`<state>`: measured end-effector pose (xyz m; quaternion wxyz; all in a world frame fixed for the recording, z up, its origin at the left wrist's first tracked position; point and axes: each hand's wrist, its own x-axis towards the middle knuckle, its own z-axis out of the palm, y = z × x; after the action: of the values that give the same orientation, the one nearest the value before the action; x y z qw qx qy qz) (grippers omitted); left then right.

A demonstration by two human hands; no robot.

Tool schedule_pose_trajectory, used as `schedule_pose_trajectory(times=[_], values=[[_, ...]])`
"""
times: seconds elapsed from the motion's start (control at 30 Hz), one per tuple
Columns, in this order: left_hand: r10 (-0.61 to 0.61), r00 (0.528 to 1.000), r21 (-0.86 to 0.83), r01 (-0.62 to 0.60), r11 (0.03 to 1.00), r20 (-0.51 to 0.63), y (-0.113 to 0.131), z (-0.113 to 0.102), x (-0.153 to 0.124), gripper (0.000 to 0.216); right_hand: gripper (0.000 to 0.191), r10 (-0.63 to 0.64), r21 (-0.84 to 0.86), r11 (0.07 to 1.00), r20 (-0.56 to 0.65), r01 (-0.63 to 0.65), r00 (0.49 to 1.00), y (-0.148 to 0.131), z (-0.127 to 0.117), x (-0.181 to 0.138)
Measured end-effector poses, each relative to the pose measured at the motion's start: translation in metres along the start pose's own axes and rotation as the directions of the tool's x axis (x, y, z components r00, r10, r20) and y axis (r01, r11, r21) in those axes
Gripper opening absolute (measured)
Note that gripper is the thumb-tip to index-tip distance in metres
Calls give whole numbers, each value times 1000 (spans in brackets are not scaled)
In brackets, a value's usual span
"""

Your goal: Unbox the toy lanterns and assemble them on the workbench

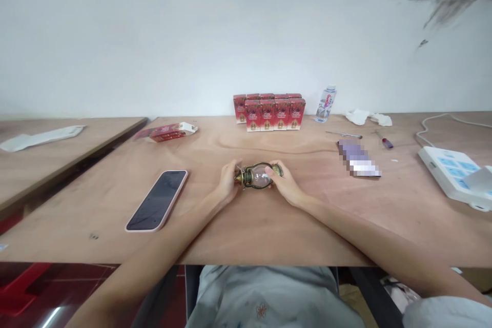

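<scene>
A small brass-coloured lantern (257, 176) with a clear glass globe lies on its side on the wooden table (246, 225), held between both hands. My left hand (227, 184) grips its metal end on the left. My right hand (286, 184) closes round the other end, fingers curled over the top. A pink-cased phone (157, 200) lies face up to the left of my hands.
Several red boxes (269, 111) stand in rows at the back, with an opened red box (167, 132) lying to their left. A water bottle (326, 104), crumpled tissues (368, 117), a screwdriver (385, 141), a white power strip (455, 174) and a second table (57, 148) surround them.
</scene>
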<state>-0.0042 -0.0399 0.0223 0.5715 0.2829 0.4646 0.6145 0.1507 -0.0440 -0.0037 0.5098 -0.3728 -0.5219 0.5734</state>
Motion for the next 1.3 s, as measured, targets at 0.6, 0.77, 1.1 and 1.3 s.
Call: schedule_pose_trajectory(times=[0.6, 0.77, 1.1, 1.3], values=[[272, 961, 425, -224, 877, -55, 15, -32, 48, 25, 38, 63, 369, 920, -465, 129, 883, -1, -25, 27], [524, 847, 730, -410, 546, 84, 29, -59, 70, 11, 26, 118, 513, 845, -452, 150, 884, -1, -30, 30], [351, 804, 869, -492, -62, 480, 19, -60, 72, 12, 18, 111, 574, 810, -355, 123, 928, -3, -33, 30], [285, 777, 827, -543, -146, 560, 19, -66, 76, 19, 13, 117, 655, 754, -201, 44, 973, -2, -38, 28]])
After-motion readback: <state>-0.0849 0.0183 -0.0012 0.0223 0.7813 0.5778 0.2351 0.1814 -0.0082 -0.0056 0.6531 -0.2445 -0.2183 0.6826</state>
